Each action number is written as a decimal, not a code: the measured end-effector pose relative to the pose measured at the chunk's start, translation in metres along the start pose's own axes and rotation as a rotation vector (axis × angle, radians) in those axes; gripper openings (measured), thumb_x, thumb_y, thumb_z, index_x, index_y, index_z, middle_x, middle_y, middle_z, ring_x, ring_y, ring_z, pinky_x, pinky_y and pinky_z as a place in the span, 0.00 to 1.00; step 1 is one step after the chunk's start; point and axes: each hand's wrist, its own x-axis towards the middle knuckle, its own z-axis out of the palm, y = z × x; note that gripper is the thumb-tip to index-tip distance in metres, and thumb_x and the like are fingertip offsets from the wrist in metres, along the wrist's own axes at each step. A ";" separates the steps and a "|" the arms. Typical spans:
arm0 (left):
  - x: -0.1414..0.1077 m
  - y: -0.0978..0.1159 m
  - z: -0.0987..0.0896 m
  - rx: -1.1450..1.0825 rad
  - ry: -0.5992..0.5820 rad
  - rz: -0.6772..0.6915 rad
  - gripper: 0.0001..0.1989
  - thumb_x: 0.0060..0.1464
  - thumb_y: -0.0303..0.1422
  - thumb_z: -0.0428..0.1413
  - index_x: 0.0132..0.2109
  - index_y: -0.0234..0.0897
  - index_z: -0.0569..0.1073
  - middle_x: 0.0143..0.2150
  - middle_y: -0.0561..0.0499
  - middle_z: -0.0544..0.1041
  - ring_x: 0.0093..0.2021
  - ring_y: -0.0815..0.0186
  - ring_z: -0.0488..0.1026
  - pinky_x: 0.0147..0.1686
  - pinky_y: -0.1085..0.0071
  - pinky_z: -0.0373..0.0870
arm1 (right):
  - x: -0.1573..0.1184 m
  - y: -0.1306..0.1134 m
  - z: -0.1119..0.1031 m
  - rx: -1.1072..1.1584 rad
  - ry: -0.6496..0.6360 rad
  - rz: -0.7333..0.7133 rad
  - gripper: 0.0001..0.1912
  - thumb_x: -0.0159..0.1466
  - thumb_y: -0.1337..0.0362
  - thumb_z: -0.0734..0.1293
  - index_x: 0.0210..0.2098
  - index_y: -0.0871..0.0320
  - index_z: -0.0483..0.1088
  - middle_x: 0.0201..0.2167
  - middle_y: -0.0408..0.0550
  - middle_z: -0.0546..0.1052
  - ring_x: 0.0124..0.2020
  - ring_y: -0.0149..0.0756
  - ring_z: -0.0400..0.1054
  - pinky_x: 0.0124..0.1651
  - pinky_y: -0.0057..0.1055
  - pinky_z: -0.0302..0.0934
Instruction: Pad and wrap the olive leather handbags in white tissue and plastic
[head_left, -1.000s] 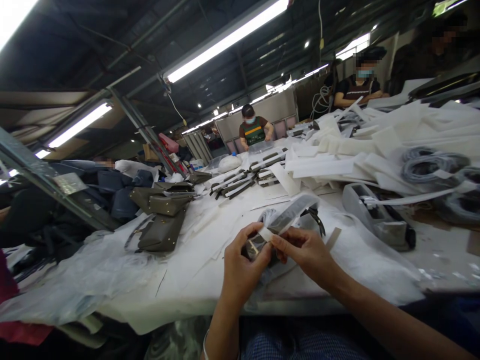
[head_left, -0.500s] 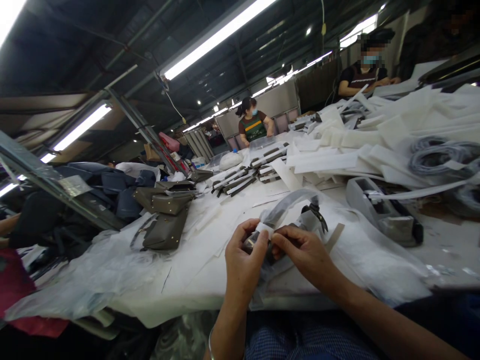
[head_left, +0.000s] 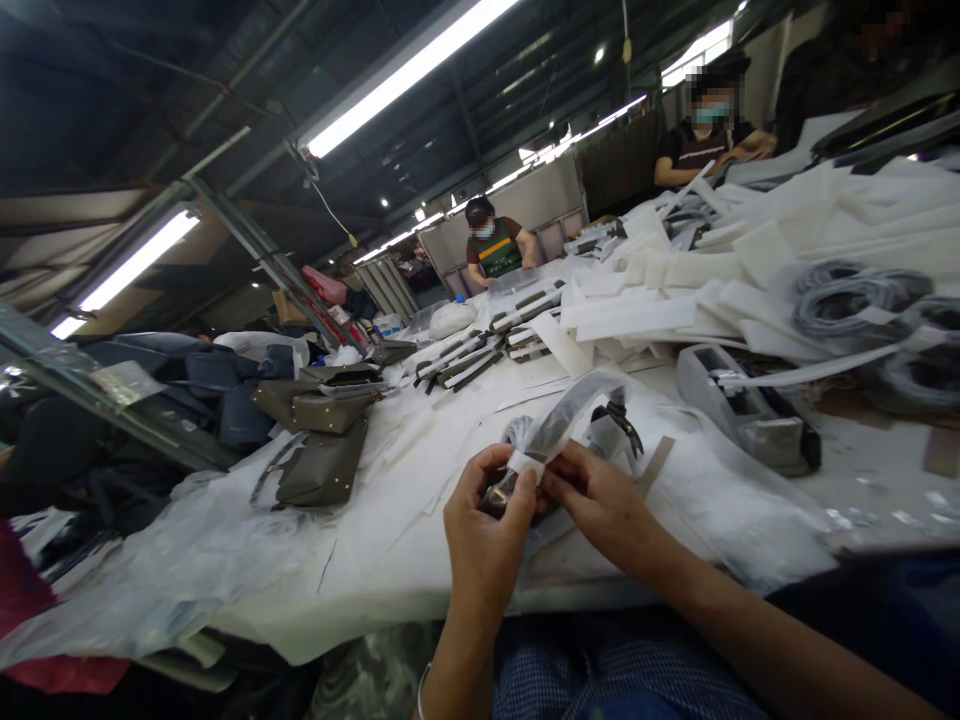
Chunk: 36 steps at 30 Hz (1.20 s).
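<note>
Close in front of me, a bag strap (head_left: 576,398) in cloudy clear wrapping curves up from between my hands. A small white strip (head_left: 526,463) goes around its near end. My left hand (head_left: 486,515) is closed on this wrapped end, thumb on the near side and fingers behind. On the other side my right hand (head_left: 600,498) pinches at the same spot with bent fingers; its fingertips are partly hidden. A dark strap with a buckle (head_left: 621,428) lies just beyond. Under both hands spreads a clear plastic sheet (head_left: 720,500).
Olive bags (head_left: 319,465) stand at the left by a metal post (head_left: 105,385). White sheets (head_left: 637,312) and coiled straps (head_left: 847,298) pile up at the right. A grey box-shaped piece (head_left: 750,410) is nearer. Two co-workers (head_left: 499,245) work across the table.
The view has shifted slightly. My right hand has closed in beside the left at the white strip, and the strip now shows more. Both hands stay on the wrapped strap.
</note>
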 end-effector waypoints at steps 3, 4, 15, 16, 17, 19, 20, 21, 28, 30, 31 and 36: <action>-0.001 0.001 -0.002 0.017 0.003 0.020 0.14 0.53 0.38 0.62 0.45 0.37 0.76 0.40 0.48 0.80 0.41 0.64 0.77 0.42 0.72 0.73 | 0.000 0.000 0.001 -0.053 0.018 -0.049 0.13 0.65 0.57 0.67 0.48 0.55 0.72 0.42 0.48 0.80 0.40 0.39 0.74 0.47 0.35 0.68; -0.001 0.001 -0.003 0.020 0.003 0.024 0.14 0.53 0.38 0.62 0.45 0.37 0.76 0.40 0.48 0.80 0.41 0.64 0.77 0.42 0.71 0.73 | 0.000 0.001 0.002 -0.071 0.030 -0.054 0.14 0.65 0.57 0.67 0.47 0.55 0.73 0.43 0.48 0.80 0.41 0.41 0.75 0.47 0.35 0.68; 0.000 -0.003 -0.005 -0.019 -0.008 0.012 0.14 0.54 0.39 0.60 0.45 0.38 0.76 0.38 0.50 0.79 0.36 0.67 0.76 0.34 0.75 0.72 | 0.002 0.009 0.009 -0.126 0.114 -0.106 0.13 0.65 0.59 0.67 0.48 0.53 0.75 0.49 0.48 0.78 0.48 0.42 0.72 0.47 0.33 0.68; 0.000 -0.002 -0.005 -0.021 -0.008 0.002 0.13 0.55 0.39 0.60 0.45 0.38 0.76 0.38 0.50 0.79 0.34 0.68 0.75 0.33 0.75 0.71 | 0.003 0.009 0.010 -0.112 0.113 -0.111 0.13 0.64 0.60 0.67 0.47 0.53 0.75 0.49 0.48 0.78 0.48 0.42 0.71 0.48 0.33 0.68; 0.000 -0.002 -0.004 -0.020 -0.008 -0.005 0.13 0.55 0.39 0.59 0.45 0.38 0.75 0.36 0.51 0.79 0.32 0.68 0.74 0.31 0.75 0.71 | 0.004 0.009 0.011 -0.101 0.114 -0.107 0.13 0.64 0.61 0.67 0.47 0.54 0.75 0.48 0.48 0.78 0.48 0.42 0.72 0.48 0.33 0.68; -0.001 -0.003 -0.003 -0.008 -0.014 -0.008 0.13 0.55 0.39 0.59 0.45 0.39 0.75 0.34 0.52 0.77 0.30 0.69 0.73 0.29 0.75 0.70 | 0.005 0.012 0.014 -0.095 0.128 -0.076 0.14 0.63 0.62 0.67 0.48 0.55 0.75 0.43 0.48 0.79 0.43 0.41 0.73 0.46 0.34 0.68; -0.001 -0.004 -0.003 0.000 -0.017 0.004 0.12 0.55 0.39 0.59 0.45 0.39 0.75 0.33 0.52 0.77 0.30 0.69 0.72 0.30 0.74 0.70 | 0.006 0.013 0.015 -0.102 0.142 -0.056 0.15 0.62 0.62 0.67 0.48 0.56 0.75 0.41 0.48 0.80 0.40 0.40 0.74 0.45 0.35 0.68; -0.001 -0.005 -0.003 0.008 -0.014 0.027 0.12 0.55 0.38 0.60 0.44 0.40 0.75 0.34 0.52 0.77 0.31 0.68 0.73 0.31 0.74 0.71 | 0.007 0.015 0.016 -0.112 0.156 -0.041 0.15 0.62 0.63 0.67 0.48 0.56 0.75 0.40 0.48 0.80 0.38 0.41 0.74 0.44 0.36 0.69; 0.009 -0.011 -0.014 0.048 0.019 0.241 0.08 0.57 0.35 0.59 0.44 0.42 0.77 0.45 0.47 0.76 0.45 0.62 0.75 0.45 0.67 0.73 | 0.009 -0.007 0.016 0.163 0.011 0.081 0.17 0.60 0.57 0.73 0.47 0.55 0.78 0.43 0.51 0.81 0.49 0.47 0.73 0.57 0.43 0.65; 0.011 -0.018 -0.018 0.063 0.020 0.286 0.11 0.60 0.37 0.57 0.49 0.43 0.77 0.50 0.45 0.75 0.52 0.59 0.73 0.52 0.64 0.71 | 0.007 -0.018 0.014 0.282 -0.066 0.093 0.20 0.61 0.57 0.72 0.52 0.53 0.76 0.50 0.53 0.79 0.55 0.48 0.70 0.63 0.46 0.59; 0.011 -0.025 -0.021 0.055 0.029 0.300 0.14 0.61 0.39 0.56 0.52 0.44 0.76 0.54 0.45 0.74 0.56 0.57 0.71 0.56 0.62 0.69 | 0.007 -0.021 0.013 0.328 -0.092 0.086 0.21 0.62 0.56 0.71 0.54 0.52 0.74 0.53 0.53 0.77 0.58 0.49 0.68 0.65 0.47 0.58; -0.006 -0.095 -0.032 -0.002 0.062 0.190 0.42 0.52 0.53 0.60 0.69 0.46 0.57 0.69 0.44 0.61 0.69 0.49 0.57 0.67 0.53 0.58 | 0.012 -0.003 -0.003 0.233 0.018 0.067 0.26 0.63 0.50 0.69 0.58 0.53 0.72 0.56 0.55 0.75 0.57 0.50 0.70 0.63 0.50 0.61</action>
